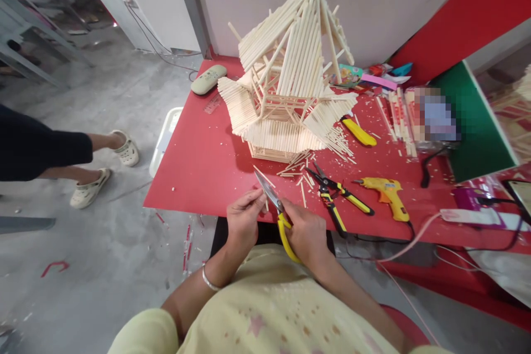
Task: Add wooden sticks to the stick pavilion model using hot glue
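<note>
My right hand is closed around the yellow handles of a pair of scissors, whose blades point up and left over the table's front edge. Beside the blades, my left hand is pinched shut, with a short pale wooden stick showing at its fingertips. Beyond both hands stands a model house built from wooden sticks, with a steep pointed roof and flared lower eaves. Cut stick pieces lie scattered at its base. Another stick lies close to the scissor tips.
On the red table, yellow-and-black pliers and a yellow glue gun lie to the right. A yellow-handled tool, bundled sticks and a green board are farther back. A glasses case sits back left. Someone's legs show at left.
</note>
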### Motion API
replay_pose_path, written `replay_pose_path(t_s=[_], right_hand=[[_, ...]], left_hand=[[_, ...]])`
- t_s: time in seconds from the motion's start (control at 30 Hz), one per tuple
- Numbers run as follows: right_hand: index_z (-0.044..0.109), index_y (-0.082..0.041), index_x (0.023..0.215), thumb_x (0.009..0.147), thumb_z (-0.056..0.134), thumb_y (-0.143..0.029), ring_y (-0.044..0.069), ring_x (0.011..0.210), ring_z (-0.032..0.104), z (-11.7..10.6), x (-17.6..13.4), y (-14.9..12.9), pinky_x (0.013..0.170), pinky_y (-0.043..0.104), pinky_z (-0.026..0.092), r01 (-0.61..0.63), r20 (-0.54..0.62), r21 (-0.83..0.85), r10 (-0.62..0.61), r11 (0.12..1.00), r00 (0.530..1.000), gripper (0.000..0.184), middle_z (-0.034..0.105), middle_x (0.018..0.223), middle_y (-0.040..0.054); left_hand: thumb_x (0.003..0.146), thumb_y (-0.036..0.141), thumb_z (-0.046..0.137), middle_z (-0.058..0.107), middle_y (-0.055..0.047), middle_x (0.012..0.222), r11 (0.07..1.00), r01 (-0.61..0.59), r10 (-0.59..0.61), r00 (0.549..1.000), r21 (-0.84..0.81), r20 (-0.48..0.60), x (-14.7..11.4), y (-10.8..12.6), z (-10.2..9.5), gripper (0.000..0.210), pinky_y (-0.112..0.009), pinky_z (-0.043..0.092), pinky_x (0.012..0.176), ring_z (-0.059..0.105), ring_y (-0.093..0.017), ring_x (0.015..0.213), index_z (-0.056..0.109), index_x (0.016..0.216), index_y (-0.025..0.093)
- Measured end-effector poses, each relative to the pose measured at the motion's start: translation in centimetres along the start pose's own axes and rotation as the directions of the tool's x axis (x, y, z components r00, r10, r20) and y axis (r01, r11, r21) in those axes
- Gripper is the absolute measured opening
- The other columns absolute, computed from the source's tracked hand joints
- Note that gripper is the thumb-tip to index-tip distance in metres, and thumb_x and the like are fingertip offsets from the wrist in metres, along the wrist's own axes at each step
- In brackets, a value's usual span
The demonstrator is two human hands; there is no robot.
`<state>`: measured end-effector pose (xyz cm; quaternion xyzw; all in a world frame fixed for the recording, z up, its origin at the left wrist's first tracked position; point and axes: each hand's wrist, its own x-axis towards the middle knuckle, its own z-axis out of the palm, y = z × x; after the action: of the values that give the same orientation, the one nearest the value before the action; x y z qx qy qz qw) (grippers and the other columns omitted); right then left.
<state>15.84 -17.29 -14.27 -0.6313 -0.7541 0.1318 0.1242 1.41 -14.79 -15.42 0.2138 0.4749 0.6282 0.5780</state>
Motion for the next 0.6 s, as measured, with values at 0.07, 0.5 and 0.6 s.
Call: replay_pose_path(t_s=[0.07, 0.5, 0.6], right_hand=[[0.061, -0.025, 0.126, 0.089, 0.052, -0.030, 0.016, 0.078, 0.065, 0.0, -0.1, 0.2, 0.066, 0.026, 0.040, -0.006, 0.001, 0.015, 0.006, 1.000, 1.000, 0.039, 0.072, 0.091, 0.0012], [0.056, -0.026, 0.132, 0.086, 0.052, -0.026, 0.018, 0.086, 0.065, -1.0, 0.0, 0.0, 0.069, 0.026, 0.042, -0.025, 0.060, -0.012, 0.025, 1.000, 0.998, 0.046, 0.070, 0.104, 0.0035], [0.059, -0.025, 0.128, 0.087, 0.050, -0.025, 0.017, 0.085, 0.066, -0.8, -0.1, 0.3, 0.069, 0.025, 0.043, -0.026, 0.044, 0.028, 0.025, 0.999, 0.999, 0.042, 0.071, 0.103, 0.0031]], left_hand=[[0.066, 0.025, 0.084, 0.064, -0.001, 0.064, 1.000, 0.010, -0.010, 1.000, -0.006, -0.006, -0.1, 0.0, 0.1, 0.022, -0.022, 0.042, 0.051, 0.052, -0.008, 0.053, 0.080, 0.086, 0.016], [0.067, 0.022, 0.083, 0.060, 0.000, 0.062, 1.000, -0.008, 0.008, 1.000, 0.020, 0.023, -0.1, 0.3, 0.2, 0.010, -0.021, 0.041, 0.051, 0.051, -0.008, 0.054, 0.078, 0.073, 0.017], [0.067, 0.022, 0.083, 0.062, 0.000, 0.064, 1.000, 0.005, -0.005, 1.000, 0.014, 0.017, -0.2, 0.1, 0.2, 0.011, -0.021, 0.041, 0.053, 0.050, -0.007, 0.055, 0.078, 0.076, 0.017]])
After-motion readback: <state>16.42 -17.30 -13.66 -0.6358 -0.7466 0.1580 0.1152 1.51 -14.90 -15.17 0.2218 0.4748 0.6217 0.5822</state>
